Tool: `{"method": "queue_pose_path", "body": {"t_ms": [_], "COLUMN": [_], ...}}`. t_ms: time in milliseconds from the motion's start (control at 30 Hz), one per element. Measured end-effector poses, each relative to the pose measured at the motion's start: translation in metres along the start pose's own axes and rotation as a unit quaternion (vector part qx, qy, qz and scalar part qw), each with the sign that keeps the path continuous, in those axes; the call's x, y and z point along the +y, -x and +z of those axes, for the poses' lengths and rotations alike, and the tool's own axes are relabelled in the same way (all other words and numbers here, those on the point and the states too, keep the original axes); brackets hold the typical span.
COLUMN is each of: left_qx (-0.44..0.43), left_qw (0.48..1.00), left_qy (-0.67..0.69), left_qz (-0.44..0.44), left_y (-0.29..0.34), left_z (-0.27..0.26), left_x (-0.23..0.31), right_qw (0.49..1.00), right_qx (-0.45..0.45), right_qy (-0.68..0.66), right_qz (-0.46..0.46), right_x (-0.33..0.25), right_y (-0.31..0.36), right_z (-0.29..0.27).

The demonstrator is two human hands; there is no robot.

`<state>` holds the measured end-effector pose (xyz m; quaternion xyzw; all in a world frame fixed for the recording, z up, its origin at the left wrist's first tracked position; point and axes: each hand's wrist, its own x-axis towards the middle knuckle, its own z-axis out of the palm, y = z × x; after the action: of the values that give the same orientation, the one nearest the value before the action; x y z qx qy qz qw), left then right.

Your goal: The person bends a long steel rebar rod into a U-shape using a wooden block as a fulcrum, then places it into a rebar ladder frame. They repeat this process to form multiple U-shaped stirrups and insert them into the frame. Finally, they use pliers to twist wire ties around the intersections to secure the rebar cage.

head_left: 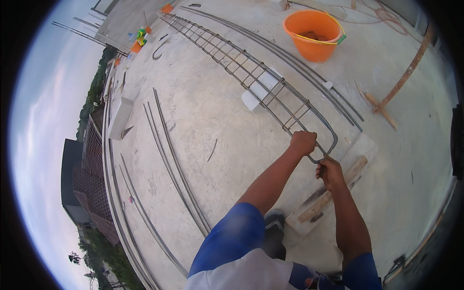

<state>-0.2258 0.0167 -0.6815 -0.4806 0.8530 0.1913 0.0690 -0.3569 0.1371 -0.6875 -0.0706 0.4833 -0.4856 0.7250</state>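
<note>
A long rebar cage (251, 72) stretches from the far left toward me, its bars joined by several square stirrups. It rests on a white block (263, 90) near this end. My left hand (303, 143) is closed around a bar on the cage's left side, close to the bent bar ends. Just nearer to me, my right hand (330, 172) has its fingers curled at the hooked tip of a bar. The fingers hide exactly where it touches the steel.
An orange bucket (313, 37) with a yellow handle stands beyond the cage. Loose rebar rods (174, 159) lie on the concrete floor to the left. By my right arm is a wooden plank (333, 191) on a pale slab. The roof edge runs along the left.
</note>
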Motion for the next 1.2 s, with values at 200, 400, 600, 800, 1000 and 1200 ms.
{"method": "queue_pose_path", "body": {"t_ms": [200, 400, 600, 800, 1000, 1200], "left_qx": [-0.016, -0.031, -0.062, -0.008, 0.022, 0.038], "left_qw": [1.000, 0.999, 0.996, 0.999, 0.996, 0.995], "left_qy": [0.011, 0.018, 0.035, 0.050, 0.083, 0.085], "left_qz": [-0.016, -0.013, -0.049, -0.010, 0.016, 0.029], "left_y": [-0.001, 0.003, 0.006, 0.005, 0.005, 0.006], "left_z": [-0.002, -0.001, -0.011, -0.007, -0.011, -0.007], "left_x": [0.001, -0.006, -0.006, 0.003, 0.007, 0.001], "right_qw": [0.987, 0.909, 0.787, 0.649, 0.570, 0.497], "right_qx": [0.040, 0.179, 0.221, 0.265, 0.246, 0.248], "right_qy": [0.157, 0.374, 0.564, 0.686, 0.768, 0.825], "right_qz": [0.022, -0.048, -0.119, -0.194, -0.161, -0.102], "right_x": [-0.021, -0.022, -0.044, -0.079, -0.094, -0.109], "right_y": [0.006, -0.008, -0.033, -0.054, -0.102, -0.136], "right_z": [-0.017, -0.109, -0.125, -0.119, -0.128, -0.132]}}
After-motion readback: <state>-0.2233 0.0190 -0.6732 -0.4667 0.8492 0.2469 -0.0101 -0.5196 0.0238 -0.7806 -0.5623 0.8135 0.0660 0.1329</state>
